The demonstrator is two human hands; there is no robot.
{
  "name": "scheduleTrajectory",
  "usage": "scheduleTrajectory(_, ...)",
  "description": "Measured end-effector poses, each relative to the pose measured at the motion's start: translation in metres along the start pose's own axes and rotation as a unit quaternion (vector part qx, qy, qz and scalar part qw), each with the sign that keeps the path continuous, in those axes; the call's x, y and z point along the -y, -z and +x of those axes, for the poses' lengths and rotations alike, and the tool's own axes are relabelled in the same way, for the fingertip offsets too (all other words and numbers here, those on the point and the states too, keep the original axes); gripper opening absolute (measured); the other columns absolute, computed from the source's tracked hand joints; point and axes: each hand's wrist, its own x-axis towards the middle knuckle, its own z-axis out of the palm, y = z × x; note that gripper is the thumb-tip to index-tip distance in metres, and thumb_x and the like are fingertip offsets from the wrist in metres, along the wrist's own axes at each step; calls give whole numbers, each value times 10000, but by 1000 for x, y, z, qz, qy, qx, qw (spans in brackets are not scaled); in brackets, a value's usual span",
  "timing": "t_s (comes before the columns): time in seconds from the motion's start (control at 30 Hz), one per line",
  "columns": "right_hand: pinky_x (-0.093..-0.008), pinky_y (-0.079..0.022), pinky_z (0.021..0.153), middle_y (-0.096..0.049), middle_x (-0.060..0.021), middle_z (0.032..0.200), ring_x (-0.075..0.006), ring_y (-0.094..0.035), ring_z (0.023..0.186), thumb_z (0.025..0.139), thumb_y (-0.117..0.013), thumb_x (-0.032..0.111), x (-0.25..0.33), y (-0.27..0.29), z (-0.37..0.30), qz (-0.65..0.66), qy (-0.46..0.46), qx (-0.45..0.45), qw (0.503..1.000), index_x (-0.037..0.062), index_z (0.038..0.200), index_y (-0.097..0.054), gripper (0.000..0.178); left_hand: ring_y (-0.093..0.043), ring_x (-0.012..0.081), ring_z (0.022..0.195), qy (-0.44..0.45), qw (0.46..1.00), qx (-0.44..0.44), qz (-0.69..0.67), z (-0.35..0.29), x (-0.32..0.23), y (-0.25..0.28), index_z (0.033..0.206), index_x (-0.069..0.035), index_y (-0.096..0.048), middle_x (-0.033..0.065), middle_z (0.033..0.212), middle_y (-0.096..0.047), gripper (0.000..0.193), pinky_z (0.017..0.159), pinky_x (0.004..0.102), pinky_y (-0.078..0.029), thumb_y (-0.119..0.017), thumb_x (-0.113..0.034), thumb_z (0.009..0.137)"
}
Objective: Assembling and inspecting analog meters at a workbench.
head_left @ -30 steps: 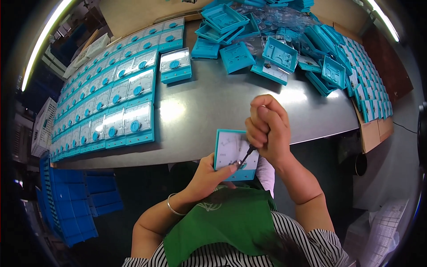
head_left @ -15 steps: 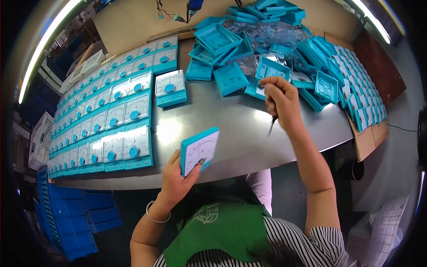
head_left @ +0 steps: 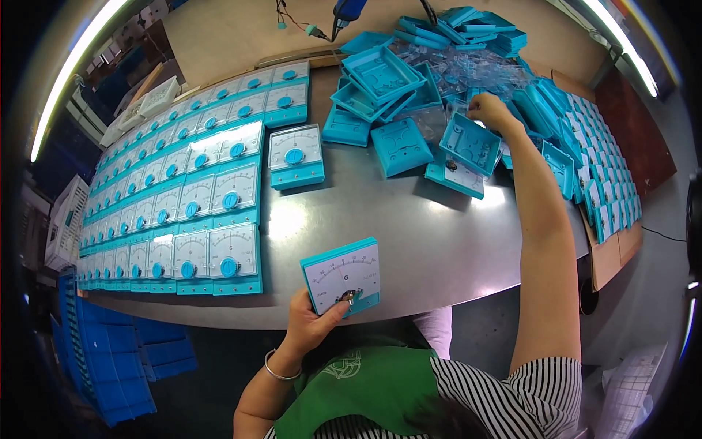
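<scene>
My left hand point(head_left: 316, 326) grips an analog meter point(head_left: 347, 265) by its lower left corner, thumb in front. The meter has a teal case and a white dial face with no clear cover over it; small metal parts show near the thumb. It is tilted toward me above the table's near edge. My right hand point(head_left: 491, 111) reaches far forward to the pile, beside clear plastic covers point(head_left: 486, 69) and just beyond a teal case point(head_left: 471, 143). Its fingers are curled, and what they hold is hidden. Beneath that case lies another uncovered meter point(head_left: 457, 175).
Rows of covered meters point(head_left: 191, 197) with blue knobs fill the table's left side, one meter point(head_left: 295, 155) apart. Teal cases point(head_left: 380, 73) pile up at the back. Many uncovered units point(head_left: 610, 168) stand on cardboard at right. A blue tool point(head_left: 349, 10) hangs above.
My right hand has moved forward into the pile; the dark thin tool that stuck out of it no longer shows. My left hand has turned the meter's face toward me and lowered it slightly.
</scene>
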Motion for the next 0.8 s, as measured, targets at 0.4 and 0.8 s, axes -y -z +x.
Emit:
scheduleTrajectory(0.4, -238, -481, 584, -655, -55, 766, -86, -582, 632, 804, -635, -42, 130, 21, -166, 304, 253, -94, 914, 9, 943, -628, 148, -634, 139, 799, -157, 983, 2, 92, -12, 5, 1, 1042, 36, -591, 91, 906, -662, 275, 701, 279, -532, -681, -17, 787)
scheduleTrajectory(0.8, -382, -523, 799, -513, -134, 1289, -309, -520, 1147, 738, -623, 24, 127, -43, -243, 22, 333, -61, 941, 203, 1284, -539, 581, -649, 181, 720, -46, 993, -79, -80, -65, -9, 1, 1051, 54, -567, 131, 914, -641, 272, 569, 314, -575, -653, -77, 829)
